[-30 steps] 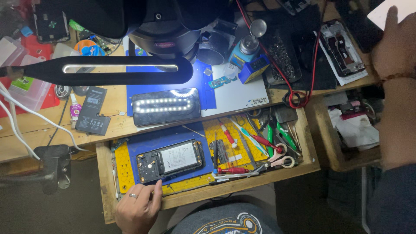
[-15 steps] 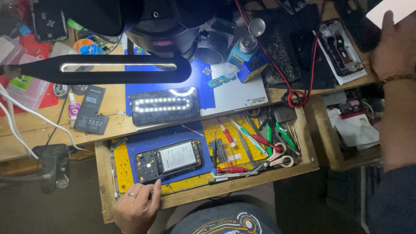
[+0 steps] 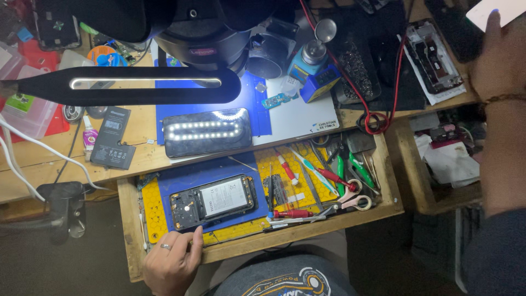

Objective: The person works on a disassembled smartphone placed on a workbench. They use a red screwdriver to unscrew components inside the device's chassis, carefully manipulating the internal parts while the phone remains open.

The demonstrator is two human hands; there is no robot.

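Here, the left hand is seen at the front lip of the pulled-out wooden drawer, fingers loosely apart, nothing gripped; one fingertip is laid on the yellow mat just below the opened phone, touching or nearly touching its near edge — which cannot be told. The phone lies flat just beyond the fingers, back cover off, battery and boards exposed, on a blue pad over the yellow mat.

The right hand is raised far off to the other side, over the bench; a pale flat card or sheet shows just beyond its fingertips. Whether it is pinched or only touched cannot be told.

To the right of the left hand, in the same drawer — red-handled screwdrivers, tweezers, scissors. Further beyond the phone, a dark phone reflecting lamp dots, and a loose battery.

Handling, judged: the opened phone is light, stiff, but fragile inside. It is best taken by its long outer frame edges, never by the battery or the boards; the frame may be slippery.
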